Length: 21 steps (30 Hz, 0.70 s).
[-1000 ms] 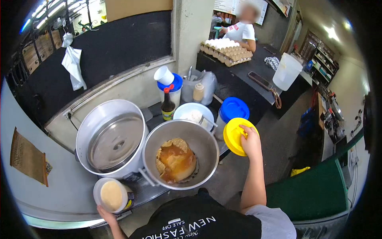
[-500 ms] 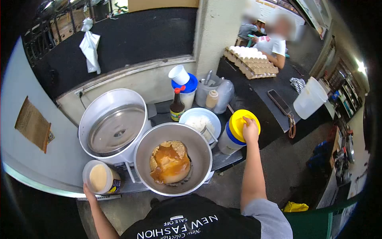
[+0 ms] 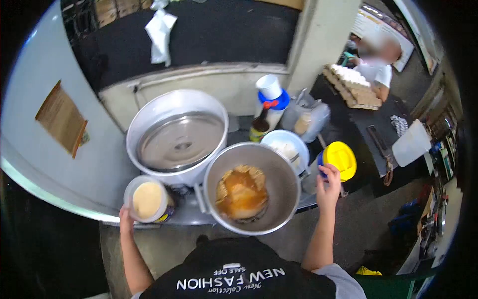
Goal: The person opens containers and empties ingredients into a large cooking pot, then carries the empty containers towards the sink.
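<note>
My left hand (image 3: 126, 220) is closed on the lower left side of a clear plastic tub (image 3: 164, 212) with pale cream-coloured contents. My right hand (image 3: 327, 188) has its fingers apart at the near edge of a yellow lid (image 3: 340, 160), which sits on a clear container with a blue rim (image 3: 320, 160). Between my hands stands a deep metal pot (image 3: 285, 209). Inside it, brown syrupy liquid (image 3: 244, 198) lies over tan, grainy contents. Behind the pot is a light-blue bowl (image 3: 303, 149) of white powder with a utensil in it.
A large metal pot (image 3: 134, 142) stands at the left. Behind the bowl are a red-capped bottle (image 3: 258, 127), a blue-lidded container (image 3: 281, 101) with a white cup (image 3: 269, 86), and plastic bags. Egg trays (image 3: 351, 92), a phone (image 3: 378, 139) and a person (image 3: 382, 77) are at the right.
My right hand has come off the top of the yellow lid to its near edge, fingers spreading. The view has shifted, so everything sits further right. My left hand stays at the tub.
</note>
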Motion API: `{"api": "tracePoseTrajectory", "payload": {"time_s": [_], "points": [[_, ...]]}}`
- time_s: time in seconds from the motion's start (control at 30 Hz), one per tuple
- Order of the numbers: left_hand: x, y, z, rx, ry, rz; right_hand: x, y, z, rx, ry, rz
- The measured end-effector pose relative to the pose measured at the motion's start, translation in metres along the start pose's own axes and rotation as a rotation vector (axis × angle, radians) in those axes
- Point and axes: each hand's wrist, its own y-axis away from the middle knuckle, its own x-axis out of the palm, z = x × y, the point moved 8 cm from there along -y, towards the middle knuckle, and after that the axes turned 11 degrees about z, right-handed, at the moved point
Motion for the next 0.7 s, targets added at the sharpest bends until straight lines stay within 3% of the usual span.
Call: {"api": "tracePoseTrajectory", "payload": {"time_s": [0.1,0.2,0.23,0.37,0.43,0.53,0.57,0.6,0.67,0.7], "points": [[-0.055,-0.009,0.032,-0.02,-0.079,-0.049,0.024,0.021,0.072,-0.169,0.017,-0.01],[0.009,-0.011,-0.027,-0.017,-0.023,0.199,0.051,0.044,0.141,-0.273,-0.118,-0.019],[0.005,-0.023,-0.021,-0.048,-0.082,0.207,0.061,0.051,0.177,-0.409,-0.164,0.031],[0.019,-0.04,-0.028,-0.122,-0.08,0.371,0.143,0.098,0.288,-0.601,-0.344,0.648],[0.018,-0.048,-0.023,-0.157,-0.092,0.449,0.206,0.132,0.303,-0.329,-0.537,1.13],[0.011,-0.044,0.0,-0.297,0.315,0.342,0.303,0.187,0.266,-0.168,-0.524,1.502],[0.011,-0.038,0.008,-0.351,0.369,0.417,0.337,0.201,0.239,-0.113,-0.427,1.572],[0.005,-0.033,0.021,-0.399,0.15,0.411,0.366,0.214,0.215,-0.056,-0.33,1.64],[-0.008,-0.027,0.047,-0.474,-0.289,0.392,0.402,0.21,0.193,0.147,-0.306,1.509],[-0.003,-0.023,0.053,-0.413,-0.347,0.463,0.419,0.206,0.182,0.245,-0.292,1.435]]}}
